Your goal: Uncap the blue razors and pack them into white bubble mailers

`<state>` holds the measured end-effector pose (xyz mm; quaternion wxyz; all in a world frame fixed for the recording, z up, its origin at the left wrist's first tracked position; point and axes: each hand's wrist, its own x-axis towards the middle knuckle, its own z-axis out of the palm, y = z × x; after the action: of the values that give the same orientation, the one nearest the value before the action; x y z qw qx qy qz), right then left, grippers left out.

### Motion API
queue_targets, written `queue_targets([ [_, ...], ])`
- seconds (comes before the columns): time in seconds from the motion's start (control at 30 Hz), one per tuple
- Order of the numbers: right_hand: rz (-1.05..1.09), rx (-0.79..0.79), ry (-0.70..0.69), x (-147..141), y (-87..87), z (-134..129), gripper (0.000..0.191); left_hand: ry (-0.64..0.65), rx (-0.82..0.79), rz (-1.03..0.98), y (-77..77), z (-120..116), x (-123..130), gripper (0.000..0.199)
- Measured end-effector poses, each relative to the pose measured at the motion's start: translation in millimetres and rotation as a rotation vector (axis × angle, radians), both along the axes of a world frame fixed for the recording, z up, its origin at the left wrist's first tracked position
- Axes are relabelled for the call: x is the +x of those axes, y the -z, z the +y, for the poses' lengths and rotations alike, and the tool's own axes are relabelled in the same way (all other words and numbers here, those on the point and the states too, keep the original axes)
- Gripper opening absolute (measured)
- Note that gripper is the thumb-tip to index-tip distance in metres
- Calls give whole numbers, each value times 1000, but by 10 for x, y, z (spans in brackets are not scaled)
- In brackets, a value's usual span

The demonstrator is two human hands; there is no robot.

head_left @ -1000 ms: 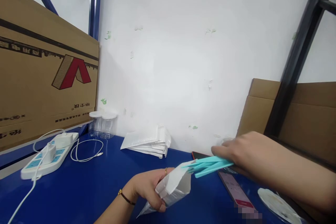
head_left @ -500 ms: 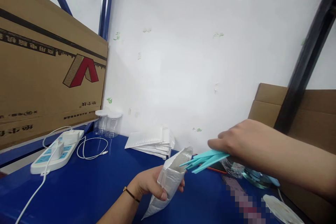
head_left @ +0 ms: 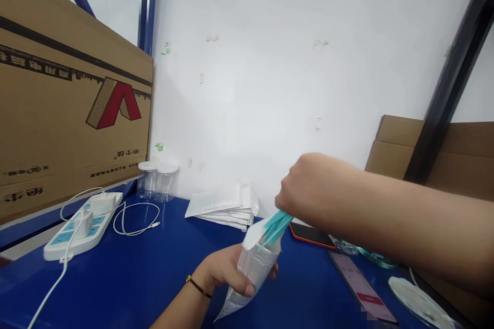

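Note:
Wrapped around a white padded envelope [head_left: 252, 267], my left hand [head_left: 231, 270] holds it tilted with its mouth up and toward the right. My right hand [head_left: 299, 185] is closed over the upper ends of several thin turquoise strips [head_left: 276, 229], just above that mouth. Their narrow lower ends reach into the opening. What the strips are exactly I cannot tell, and my right fingertips are mostly hidden behind the hand. Behind the envelope, a stack of white padded envelopes [head_left: 224, 208] lies against the wall.
A power strip [head_left: 83, 226] with white plugs and a coiled cable [head_left: 135, 234] lie at left. Two clear jars [head_left: 165, 185] with white lids stand behind. At right are a red-edged phone [head_left: 312, 235], a second phone [head_left: 360, 282], a whitish round item [head_left: 419, 300] and cardboard.
My right hand has moved left and up, tilting the turquoise strips steeper so their ends go into the envelope. My left hand and the envelope have shifted slightly right in view.

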<state>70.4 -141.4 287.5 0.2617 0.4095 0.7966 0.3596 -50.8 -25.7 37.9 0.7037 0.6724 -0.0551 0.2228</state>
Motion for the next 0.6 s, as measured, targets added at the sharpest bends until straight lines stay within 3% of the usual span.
queue_targets([
  [0.13,-158,-109,70,-202,108,20,9,10,-52,-37,33,13,15,79],
  [0.23,-144,-117,79,-208,95,58,8,-4,-61,-49,40,13,-5,75],
  [0.4,-30,-37,93,-29,-54,151,18,-10,-96,-44,32,9,-38,78],
  [0.6,164,72,-39,144,-257,287,24,18,-94,-45,16,8,-38,82],
])
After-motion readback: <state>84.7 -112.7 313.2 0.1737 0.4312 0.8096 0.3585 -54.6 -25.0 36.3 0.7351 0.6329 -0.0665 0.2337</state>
